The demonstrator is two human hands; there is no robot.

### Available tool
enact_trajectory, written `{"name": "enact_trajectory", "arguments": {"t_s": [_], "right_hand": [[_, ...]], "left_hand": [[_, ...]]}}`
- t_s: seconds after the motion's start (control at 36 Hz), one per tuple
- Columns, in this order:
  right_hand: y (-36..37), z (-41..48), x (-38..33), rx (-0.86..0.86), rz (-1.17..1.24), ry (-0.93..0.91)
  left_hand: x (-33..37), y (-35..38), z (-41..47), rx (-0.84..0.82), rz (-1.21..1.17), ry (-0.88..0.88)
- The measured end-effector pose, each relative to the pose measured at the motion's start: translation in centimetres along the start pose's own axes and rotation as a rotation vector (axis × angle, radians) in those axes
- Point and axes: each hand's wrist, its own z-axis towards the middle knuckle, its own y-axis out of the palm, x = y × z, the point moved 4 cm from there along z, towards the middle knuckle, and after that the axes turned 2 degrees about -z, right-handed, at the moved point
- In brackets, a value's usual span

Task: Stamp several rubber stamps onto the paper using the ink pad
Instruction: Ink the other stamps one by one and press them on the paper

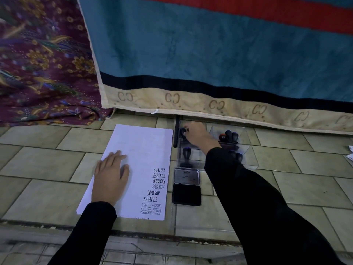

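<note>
The stamp (pixel 183 132) stands in the far left corner of a clear tray (pixel 252 161) on the tiled floor, right of the paper (pixel 141 150). It looks light and rigid, with a rounded knob on top that is the natural place to pinch; the rubber face underneath should stay untouched. The right hand (pixel 196 135) reaches over the tray, its fingers (pixel 188 137) curled closed around that knob. Other stamps (pixel 229 135) stand farther right in the tray. The open ink pad (pixel 186 195) lies near, just below the tray. The left hand (pixel 110 177) lies flat on the paper, fingers spread, holding nothing, pinning the sheet beside a column of printed marks (pixel 157 183).
</note>
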Motion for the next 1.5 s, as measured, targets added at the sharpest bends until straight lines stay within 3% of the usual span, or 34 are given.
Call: {"name": "enact_trajectory", "arguments": {"t_s": [0.28,0.64,0.78,1.03,1.28,1.5], "right_hand": [[0.2,0.8,-0.3,0.077,-0.024,0.019],[-4.9,-5.2,-0.3,0.380,0.444,-0.031],[-4.2,-11.6,-1.0,0.325,0.552,-0.088],[0.0,-19.4,-0.7,0.294,0.395,-0.201],[1.1,-20.4,-1.0,0.291,0.355,-0.208],[1.4,-20.3,-1.4,0.288,0.305,-0.209]], "left_hand": [[-0.2,0.2,0.2,0.007,0.010,-0.002],[-1.1,-0.2,0.4,0.041,-0.205,-0.014],[-1.3,-0.3,0.7,0.027,-0.266,-0.044],[-2.2,-0.2,0.9,0.026,-0.625,-0.146],[-1.6,-0.1,0.7,0.058,-0.410,-0.043],[-2.3,0.3,1.0,0.028,-0.477,-0.075]]}}
